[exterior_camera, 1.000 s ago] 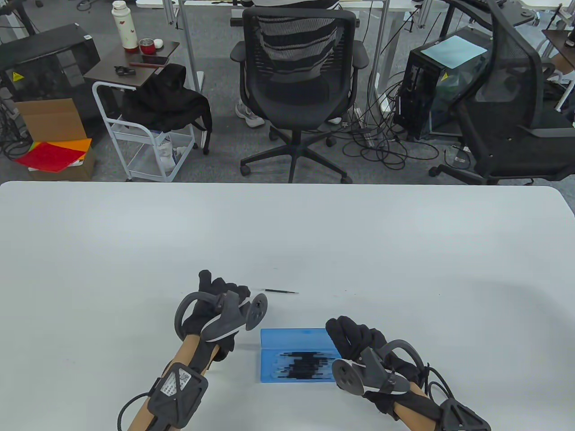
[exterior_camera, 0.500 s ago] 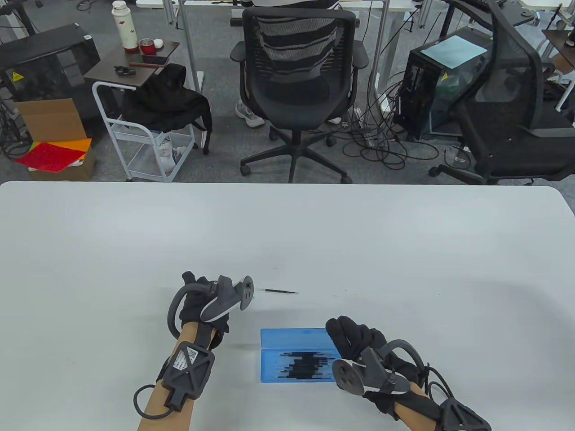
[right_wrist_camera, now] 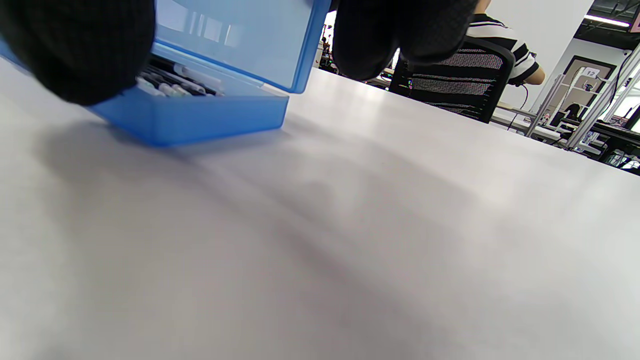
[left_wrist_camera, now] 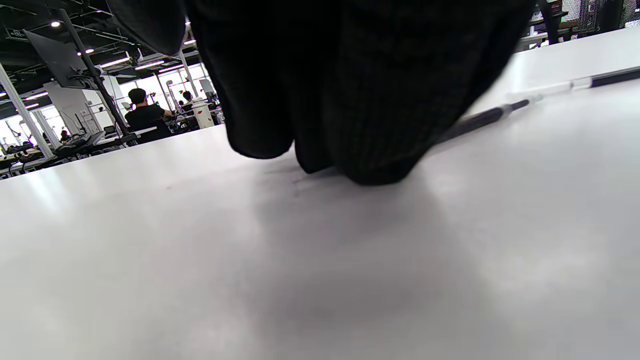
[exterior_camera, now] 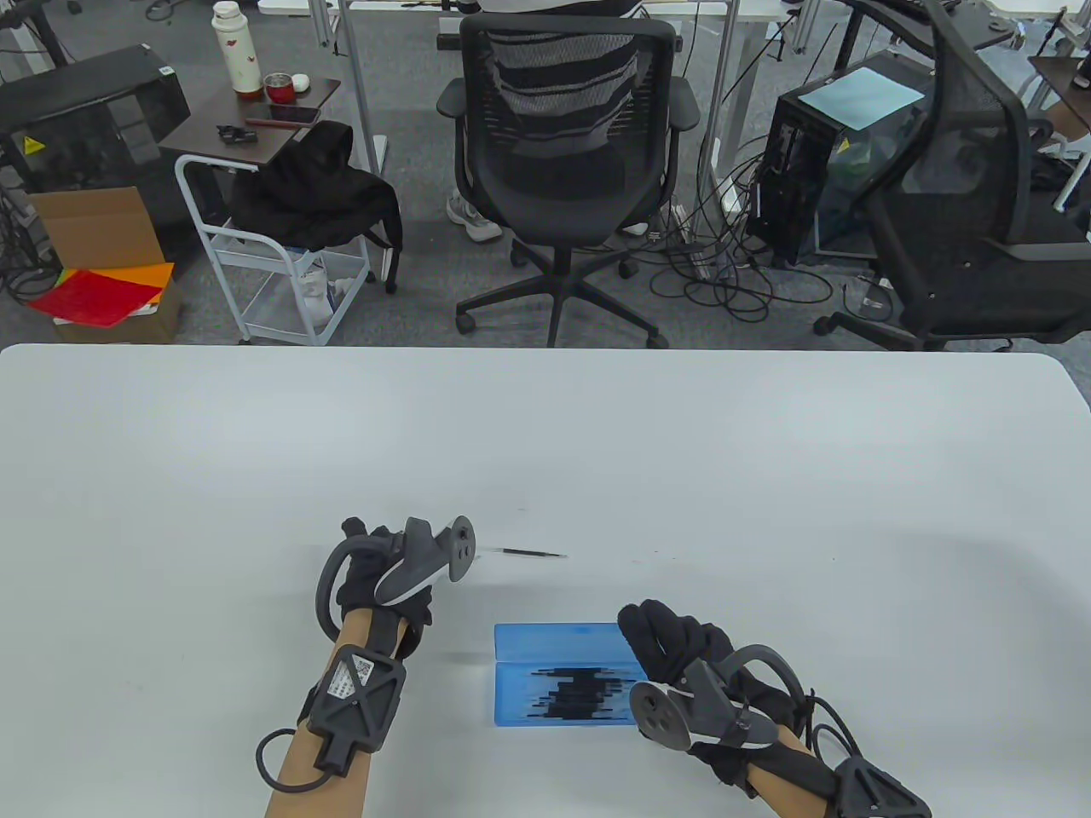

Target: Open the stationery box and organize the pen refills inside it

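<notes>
The blue stationery box (exterior_camera: 562,711) lies open near the front edge, its lid (exterior_camera: 558,639) standing up at the back. Several black pen refills (exterior_camera: 584,694) lie inside, also seen in the right wrist view as refills (right_wrist_camera: 175,82). My right hand (exterior_camera: 669,643) grips the box's right end, thumb (right_wrist_camera: 75,50) in front and fingers (right_wrist_camera: 400,35) beside the lid. One loose refill (exterior_camera: 528,554) lies on the table behind the box. My left hand (exterior_camera: 383,567) is at its left end. Its curled fingertips (left_wrist_camera: 370,165) are down on the table over the refill (left_wrist_camera: 480,120), hiding the contact.
The white table (exterior_camera: 545,443) stretches wide behind the hands. Beyond its far edge stand an office chair (exterior_camera: 562,170), a white cart (exterior_camera: 256,256) and a computer tower (exterior_camera: 835,170), all off the table.
My left hand has pulled back to the left and rolled, so its fingers now point down at the loose refill's end. The refill, the box and my right hand have stayed put.
</notes>
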`<action>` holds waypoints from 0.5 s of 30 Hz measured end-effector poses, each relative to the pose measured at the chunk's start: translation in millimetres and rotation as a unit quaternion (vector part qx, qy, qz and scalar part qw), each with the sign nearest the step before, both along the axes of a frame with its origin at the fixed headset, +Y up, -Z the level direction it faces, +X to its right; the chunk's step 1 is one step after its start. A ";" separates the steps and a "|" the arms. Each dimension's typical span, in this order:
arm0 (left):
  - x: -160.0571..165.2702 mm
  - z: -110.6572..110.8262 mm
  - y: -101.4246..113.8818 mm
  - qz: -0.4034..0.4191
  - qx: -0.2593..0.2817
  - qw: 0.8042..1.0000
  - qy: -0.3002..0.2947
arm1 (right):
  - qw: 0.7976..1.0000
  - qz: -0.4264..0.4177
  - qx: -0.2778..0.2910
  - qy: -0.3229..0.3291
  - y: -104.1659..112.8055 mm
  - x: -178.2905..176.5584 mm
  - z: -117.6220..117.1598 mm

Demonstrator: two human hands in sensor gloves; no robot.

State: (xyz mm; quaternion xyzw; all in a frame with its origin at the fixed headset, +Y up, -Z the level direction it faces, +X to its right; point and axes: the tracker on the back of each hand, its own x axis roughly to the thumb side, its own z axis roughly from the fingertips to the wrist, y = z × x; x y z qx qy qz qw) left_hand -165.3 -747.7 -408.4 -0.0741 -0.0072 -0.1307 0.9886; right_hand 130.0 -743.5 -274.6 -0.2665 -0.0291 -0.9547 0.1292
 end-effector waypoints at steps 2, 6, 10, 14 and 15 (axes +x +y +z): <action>0.1 0.0 -0.4 0.001 -0.001 1.000 -0.003 | 1.000 0.000 0.000 0.000 0.0 -0.1 0.0; -1.6 0.6 -1.4 0.005 -0.009 1.000 -0.013 | 1.000 0.001 0.001 0.000 0.0 -0.2 0.1; -3.8 2.6 -1.9 0.017 -0.016 0.999 -0.023 | 1.000 0.001 0.001 -0.001 0.0 -0.4 0.3; -5.3 5.6 -2.5 0.020 -0.007 0.999 -0.028 | 1.000 0.001 0.001 -0.001 0.0 -0.6 0.2; -5.9 6.2 -2.6 0.022 -0.005 0.999 -0.029 | 1.000 0.001 0.001 -0.001 0.0 -0.5 0.2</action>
